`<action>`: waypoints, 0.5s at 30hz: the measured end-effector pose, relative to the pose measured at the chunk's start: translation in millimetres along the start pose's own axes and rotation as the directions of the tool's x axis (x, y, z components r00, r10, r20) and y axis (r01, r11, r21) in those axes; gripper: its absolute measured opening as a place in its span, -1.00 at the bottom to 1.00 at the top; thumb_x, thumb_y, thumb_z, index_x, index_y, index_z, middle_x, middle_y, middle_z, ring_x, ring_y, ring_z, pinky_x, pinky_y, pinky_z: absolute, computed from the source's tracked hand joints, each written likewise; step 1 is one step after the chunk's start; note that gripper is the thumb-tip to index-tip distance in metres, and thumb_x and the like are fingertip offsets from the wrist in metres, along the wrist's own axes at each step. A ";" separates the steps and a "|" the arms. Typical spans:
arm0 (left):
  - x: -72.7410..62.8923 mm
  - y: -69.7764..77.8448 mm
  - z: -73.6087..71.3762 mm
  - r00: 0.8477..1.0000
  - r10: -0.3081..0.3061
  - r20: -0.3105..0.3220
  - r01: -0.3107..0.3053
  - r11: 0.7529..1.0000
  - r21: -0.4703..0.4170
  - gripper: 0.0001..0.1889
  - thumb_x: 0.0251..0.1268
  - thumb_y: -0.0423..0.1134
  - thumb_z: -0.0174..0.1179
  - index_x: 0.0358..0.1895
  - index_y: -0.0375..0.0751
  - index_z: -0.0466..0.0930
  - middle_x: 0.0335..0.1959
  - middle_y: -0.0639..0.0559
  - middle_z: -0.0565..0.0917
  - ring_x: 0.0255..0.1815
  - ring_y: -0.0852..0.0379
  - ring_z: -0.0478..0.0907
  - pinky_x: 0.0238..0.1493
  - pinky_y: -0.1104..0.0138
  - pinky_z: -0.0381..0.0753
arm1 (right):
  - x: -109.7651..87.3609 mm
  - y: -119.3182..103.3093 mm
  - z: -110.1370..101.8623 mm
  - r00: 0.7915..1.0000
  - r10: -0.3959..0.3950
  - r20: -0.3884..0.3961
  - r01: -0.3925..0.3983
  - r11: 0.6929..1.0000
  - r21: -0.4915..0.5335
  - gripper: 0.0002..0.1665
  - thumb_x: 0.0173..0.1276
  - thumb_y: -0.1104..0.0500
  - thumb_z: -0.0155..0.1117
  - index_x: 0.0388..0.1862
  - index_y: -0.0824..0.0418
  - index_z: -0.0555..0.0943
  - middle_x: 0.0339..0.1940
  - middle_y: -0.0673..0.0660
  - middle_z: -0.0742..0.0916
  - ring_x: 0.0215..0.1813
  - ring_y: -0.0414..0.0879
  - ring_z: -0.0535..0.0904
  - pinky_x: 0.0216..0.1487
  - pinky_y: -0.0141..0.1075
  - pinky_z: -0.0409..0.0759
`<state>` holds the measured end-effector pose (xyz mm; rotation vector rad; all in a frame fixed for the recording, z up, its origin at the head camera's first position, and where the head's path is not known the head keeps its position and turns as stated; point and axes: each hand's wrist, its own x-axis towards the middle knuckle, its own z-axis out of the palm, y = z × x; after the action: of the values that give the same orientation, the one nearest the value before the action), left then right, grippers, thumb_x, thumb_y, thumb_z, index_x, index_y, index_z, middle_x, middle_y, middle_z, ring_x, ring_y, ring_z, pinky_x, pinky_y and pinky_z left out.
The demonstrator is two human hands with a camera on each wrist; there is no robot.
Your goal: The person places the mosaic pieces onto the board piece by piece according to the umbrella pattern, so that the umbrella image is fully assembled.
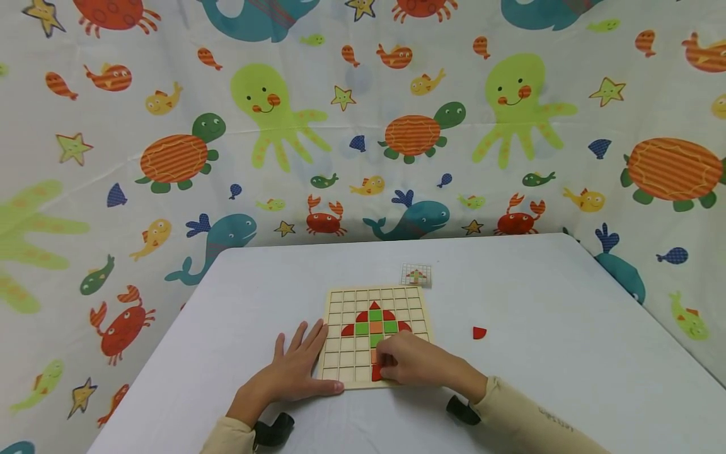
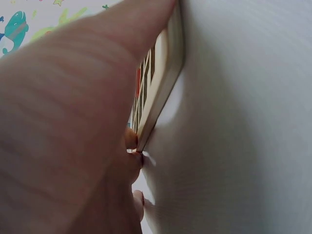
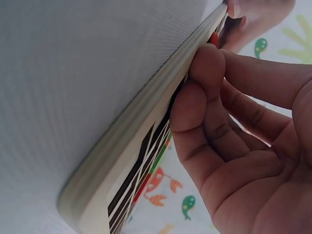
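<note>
My left hand (image 1: 295,371) lies with spread fingers at the left edge of a wooden grid board (image 1: 339,359), thumb along its front edge. In the right wrist view, my right hand (image 3: 243,141) has curled fingers at the board's front. Its fingertips pinch a red piece (image 1: 377,373) in the bottom row, partly covered by them. Green squares (image 1: 375,314), an orange square (image 1: 376,327), a red triangle (image 1: 375,306) and red quarter-circle pieces (image 1: 348,330) form a plane-like figure on the grid. The right hand hides part of the board.
A small pattern card (image 1: 416,275) with a similar figure lies behind the board. One loose red quarter-circle piece (image 1: 479,332) rests on the white table (image 1: 539,302) to the right. A sea-animal printed cloth (image 1: 351,145) hangs behind the table.
</note>
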<state>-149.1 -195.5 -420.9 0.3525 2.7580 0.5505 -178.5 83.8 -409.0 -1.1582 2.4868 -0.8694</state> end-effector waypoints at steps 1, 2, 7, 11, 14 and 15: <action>-0.2 0.1 0.2 1.000 0.001 -0.001 -0.001 1.000 0.000 0.34 0.08 0.46 0.46 0.76 -0.21 -0.01 0.78 -0.17 -0.05 0.76 -0.35 -0.30 0.53 -0.43 -0.47 | 0.2 -0.7 0.4 1.000 0.001 0.004 -0.001 1.000 -0.015 -0.83 0.40 0.35 0.51 -0.32 0.14 0.70 -0.52 -0.20 0.57 -0.40 -0.31 0.43 -0.33 -0.43 0.51; -0.3 0.2 0.3 1.000 0.003 -0.003 -0.003 1.000 0.001 0.34 0.08 0.46 0.46 0.76 -0.21 0.00 0.78 -0.17 -0.05 0.76 -0.35 -0.30 0.53 -0.43 -0.47 | 0.3 -1.5 0.9 1.000 -0.001 0.009 0.001 1.000 -0.029 -0.82 0.39 0.35 0.51 -0.34 0.14 0.69 -0.53 -0.19 0.55 -0.41 -0.30 0.42 -0.33 -0.43 0.49; -1.2 0.6 0.6 1.000 0.011 -0.008 -0.011 1.000 0.004 0.33 0.08 0.46 0.46 0.76 -0.22 0.00 0.78 -0.18 -0.05 0.75 -0.35 -0.29 0.53 -0.44 -0.46 | -2.5 -8.4 4.5 1.000 -0.004 0.030 0.010 0.982 -0.189 -0.79 0.42 0.30 0.51 -0.31 0.10 0.63 -0.48 -0.15 0.49 -0.35 -0.26 0.38 -0.30 -0.43 0.43; -1.4 0.7 0.7 1.000 0.012 -0.010 -0.012 1.000 0.002 0.33 0.08 0.46 0.46 0.76 -0.23 0.00 0.78 -0.18 -0.05 0.75 -0.35 -0.29 0.53 -0.44 -0.47 | -7.5 -16.3 8.7 0.998 -0.049 0.030 0.057 0.895 -0.443 -0.85 0.44 0.23 0.53 -0.16 0.13 0.66 -0.36 -0.08 0.58 -0.35 -0.26 0.46 -0.32 -0.46 0.50; -1.3 0.6 1.3 1.000 0.013 -0.012 -0.013 1.000 0.002 0.34 0.07 0.47 0.45 0.75 -0.23 0.01 0.78 -0.19 -0.04 0.75 -0.36 -0.29 0.52 -0.44 -0.46 | -11.5 -23.0 11.2 0.992 -0.122 0.041 0.120 0.758 -0.641 -0.80 0.42 0.22 0.56 -0.07 0.17 0.70 -0.28 0.00 0.65 -0.38 -0.24 0.55 -0.31 -0.46 0.58; -1.3 0.7 1.5 1.000 0.014 -0.014 -0.014 1.000 0.001 0.34 0.07 0.47 0.45 0.75 -0.24 0.01 0.78 -0.19 -0.04 0.75 -0.36 -0.29 0.52 -0.45 -0.46 | -12.8 -24.9 12.1 0.989 -0.143 0.049 0.137 0.711 -0.690 -0.78 0.41 0.22 0.57 -0.04 0.18 0.72 -0.27 0.01 0.67 -0.37 -0.23 0.57 -0.30 -0.46 0.60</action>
<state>-147.3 -194.8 -421.7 0.3694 2.7710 0.5571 -149.5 76.1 -403.3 -1.5661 2.8437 0.0996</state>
